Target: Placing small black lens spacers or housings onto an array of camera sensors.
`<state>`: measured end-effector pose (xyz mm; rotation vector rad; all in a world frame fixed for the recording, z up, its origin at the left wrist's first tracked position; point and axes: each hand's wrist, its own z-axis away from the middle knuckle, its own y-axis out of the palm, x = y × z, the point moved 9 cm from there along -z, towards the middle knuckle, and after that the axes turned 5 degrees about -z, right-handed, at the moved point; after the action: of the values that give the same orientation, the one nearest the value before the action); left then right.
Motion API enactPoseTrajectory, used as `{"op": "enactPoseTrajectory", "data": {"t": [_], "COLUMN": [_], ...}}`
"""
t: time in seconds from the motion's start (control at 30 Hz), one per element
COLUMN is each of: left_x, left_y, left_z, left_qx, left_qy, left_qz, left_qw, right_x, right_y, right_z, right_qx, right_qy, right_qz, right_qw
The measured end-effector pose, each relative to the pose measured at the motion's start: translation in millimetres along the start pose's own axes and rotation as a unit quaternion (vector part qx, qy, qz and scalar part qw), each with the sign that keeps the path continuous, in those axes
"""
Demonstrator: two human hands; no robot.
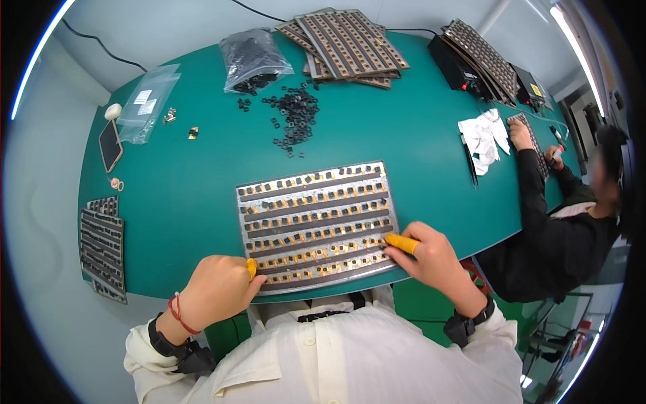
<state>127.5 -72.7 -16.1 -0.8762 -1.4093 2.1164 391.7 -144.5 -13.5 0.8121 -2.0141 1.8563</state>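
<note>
A flat metal tray (pixel 316 229) lies at the table's near edge. It carries dark strips and rows of gold-coloured small parts, many with little black pieces on them. At the tray's lower left corner, my left hand (pixel 222 283) is closed on the edge, a yellow finger cot on one finger. My right hand (pixel 431 256) is at the tray's right side, near the end of a lower row. Its thumb and index finger, the latter in a yellow cot, are pinched together; anything between them is too small to make out.
Loose black pieces (pixel 296 114) lie beyond the tray beside a plastic bag (pixel 252 60). Stacked trays (pixel 350 44) stand at the back, more trays (pixel 102 246) at left. A phone (pixel 110 145) lies far left. At right, a co-worker (pixel 545 222) handles another tray near white tissue (pixel 484 138).
</note>
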Motion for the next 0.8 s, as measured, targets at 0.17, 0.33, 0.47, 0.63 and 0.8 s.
{"op": "enactPoseTrajectory", "data": {"t": [0.17, 0.33, 0.47, 0.63, 0.8], "left_x": [7, 30, 55, 51, 45], "left_y": [-24, -59, -58, -44, -45], "left_z": [-20, -63, -101, -145, -159], "left_qx": [0.043, -0.102, -0.159, -0.157, -0.189], "left_qy": [0.032, 0.012, -0.023, -0.051, -0.080], "left_qz": [0.087, 0.092, 0.116, 0.167, 0.125], "left_qw": [0.995, 0.990, 0.980, 0.972, 0.971], "right_x": [10, 20, 22, 2, 5], "right_y": [0, 3, 7, 6, 5], "right_z": [5, -1, 1, -4, -19], "right_qx": [0.016, 0.033, 0.050, 0.092, 0.142], "right_qy": [0.004, -0.029, -0.021, 0.060, 0.058], "right_qz": [0.071, 0.111, 0.128, 0.051, 0.032], "right_qw": [0.997, 0.993, 0.990, 0.993, 0.988]}}
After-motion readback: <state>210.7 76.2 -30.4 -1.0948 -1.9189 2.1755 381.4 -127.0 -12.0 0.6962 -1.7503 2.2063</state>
